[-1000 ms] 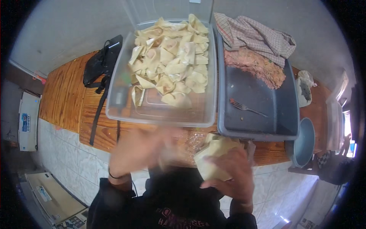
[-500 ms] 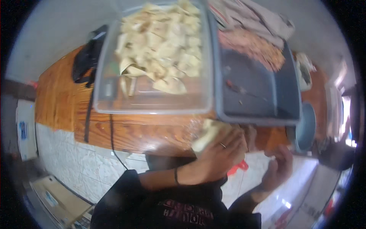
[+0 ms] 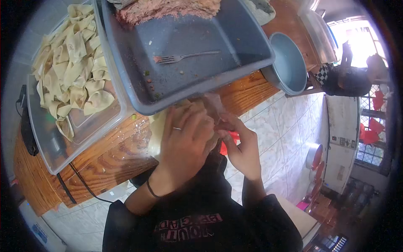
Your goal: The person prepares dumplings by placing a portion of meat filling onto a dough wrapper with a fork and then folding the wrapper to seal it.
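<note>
My left hand (image 3: pixel 184 138), with a ring and a dark wristband, is cupped over a pale dough wrapper (image 3: pixel 156 130) at the front edge of the wooden table (image 3: pixel 113 155). My right hand (image 3: pixel 243 147) meets it from the right, fingertips pinching the same wrapper's edge. Most of the wrapper is hidden under my left fingers. Just above my hands stands a grey tray (image 3: pixel 197 80) holding a fork (image 3: pixel 187 56) and ground meat (image 3: pixel 168 8) at its far end. Left of it, a clear tray (image 3: pixel 54 143) holds several folded dumplings (image 3: pixel 71 71).
A blue-grey bowl (image 3: pixel 289 67) sits at the table's right end. A black device (image 3: pixel 27 130) and its cable (image 3: pixel 79 185) lie along the left side. Something red (image 3: pixel 224 147) shows below my hands. Another person (image 3: pixel 348 75) stands far right on the tiled floor.
The view has swung to the right and closer to the grey tray. My right hand has come up from below the table edge to join the left hand on the wrapper.
</note>
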`<state>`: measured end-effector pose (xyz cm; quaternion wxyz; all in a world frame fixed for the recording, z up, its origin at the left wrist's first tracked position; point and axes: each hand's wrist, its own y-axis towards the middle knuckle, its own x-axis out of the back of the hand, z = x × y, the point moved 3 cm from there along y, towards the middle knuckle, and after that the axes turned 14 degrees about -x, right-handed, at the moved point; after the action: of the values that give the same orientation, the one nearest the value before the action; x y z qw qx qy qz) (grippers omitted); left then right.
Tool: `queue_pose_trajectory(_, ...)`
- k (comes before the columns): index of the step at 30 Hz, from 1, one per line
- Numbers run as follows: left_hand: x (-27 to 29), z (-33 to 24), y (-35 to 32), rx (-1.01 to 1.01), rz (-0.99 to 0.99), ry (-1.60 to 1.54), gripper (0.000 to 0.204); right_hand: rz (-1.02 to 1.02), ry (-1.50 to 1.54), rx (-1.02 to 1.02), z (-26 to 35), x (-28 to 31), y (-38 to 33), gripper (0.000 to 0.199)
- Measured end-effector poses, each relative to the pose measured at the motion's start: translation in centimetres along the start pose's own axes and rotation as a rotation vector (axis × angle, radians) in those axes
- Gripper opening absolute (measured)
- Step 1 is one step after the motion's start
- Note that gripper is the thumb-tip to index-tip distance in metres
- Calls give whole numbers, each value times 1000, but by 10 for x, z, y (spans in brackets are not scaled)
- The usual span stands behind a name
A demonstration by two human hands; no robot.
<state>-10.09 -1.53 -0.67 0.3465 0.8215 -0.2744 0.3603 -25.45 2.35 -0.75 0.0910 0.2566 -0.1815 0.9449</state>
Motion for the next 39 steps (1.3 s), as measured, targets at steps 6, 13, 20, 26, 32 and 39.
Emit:
queue_pose_trajectory(6, 17, 18, -13, 80, -73, -59, 49, -28, -173, 60, 9, -5, -7, 34)
queue_pose_trajectory(13, 32, 27, -26, 313, -69, -128, 59, -27, -307, 101, 16, -12, -3, 26)
queue_pose_trajectory(20, 39, 30, -60, 137, -260, -438, 61, 50, -58, 195, 38, 6, -8, 19)
queue_pose_trajectory(26, 36, 7, -68, 384, -1088, -1809, 85, 243, -264, 582, 127, -47, -35, 22)
queue_pose_trajectory(32, 30, 17, -112, 350, -1367, -2300, 74, 267, -479, 698, 172, -36, 19, 26)
queue_pose_trajectory(39, 29, 46, -161, 268, -1346, -2004, 74, 369, -1425, 534, 112, -48, 226, 21)
